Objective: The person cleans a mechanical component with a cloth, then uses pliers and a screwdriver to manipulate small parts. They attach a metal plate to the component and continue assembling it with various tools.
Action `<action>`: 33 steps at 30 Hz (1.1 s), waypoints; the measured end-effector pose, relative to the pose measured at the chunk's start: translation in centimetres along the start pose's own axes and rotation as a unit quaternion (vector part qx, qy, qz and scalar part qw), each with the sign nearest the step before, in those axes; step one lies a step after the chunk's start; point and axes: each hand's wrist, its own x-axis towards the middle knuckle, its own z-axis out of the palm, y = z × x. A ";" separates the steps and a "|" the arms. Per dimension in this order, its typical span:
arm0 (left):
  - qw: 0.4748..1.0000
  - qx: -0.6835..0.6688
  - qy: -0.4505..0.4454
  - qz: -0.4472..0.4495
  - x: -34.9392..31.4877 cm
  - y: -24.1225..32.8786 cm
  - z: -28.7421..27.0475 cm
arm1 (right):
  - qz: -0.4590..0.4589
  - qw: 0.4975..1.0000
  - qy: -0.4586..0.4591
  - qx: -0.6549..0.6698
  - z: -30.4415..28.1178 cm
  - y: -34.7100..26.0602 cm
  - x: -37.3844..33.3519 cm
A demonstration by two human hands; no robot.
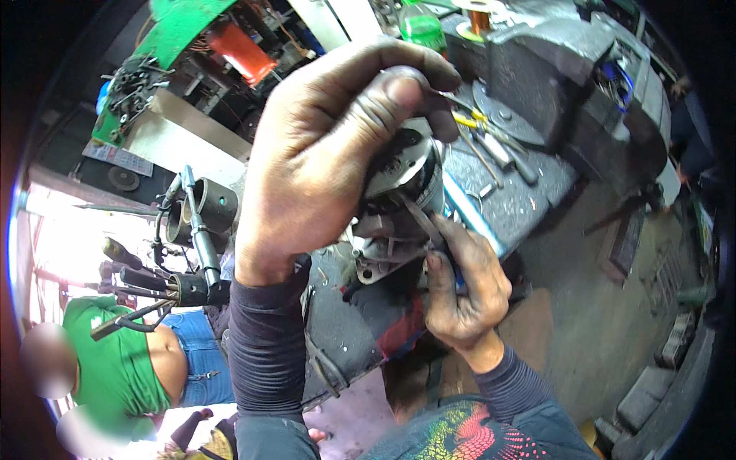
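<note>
Head view: a grease-darkened left hand (pixel 322 161) is reaching down over a round silver-and-black metal motor assembly (pixel 402 184), its fingers (pixel 383 96) curling together and clamping on the upper rim of the part. Just below those fingers, the right hand (pixel 464 287) is pinching a thin grey metal tool with a blue handle (pixel 429 226); its thumb and forefinger are closing tight on the shaft, and the tip is pressing against the lower side of the assembly, between the two hands. The assembly is sitting on a dark, oily metal workbench (pixel 345 337), directly beneath the left fingers and just above the right fingertips. Beyond the left fingers, yellow-handled and grey hand tools (pixel 491 142) are lying on a grey bench top (pixel 529 199), near a heavy dark metal block (pixel 552 77). Well to the left of the fingers, a black cylindrical metal sleeve (pixel 211 203) is standing beside a chrome rod (pixel 201 238), and a person in a green shirt (pixel 115 360) is bending over below them.
</note>
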 end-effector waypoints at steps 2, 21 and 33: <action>0.999 -0.029 0.001 -0.014 0.0 0.1 0.2 | 0.002 1.000 -0.006 0.007 -0.1 0.1 0.1; 0.921 0.084 0.366 0.104 -2.9 0.4 2.2 | -0.008 0.996 0.023 0.091 0.8 0.5 -0.5; 0.880 0.034 0.472 0.047 -8.9 0.0 9.9 | 0.037 0.992 -0.006 0.123 0.7 0.8 -0.9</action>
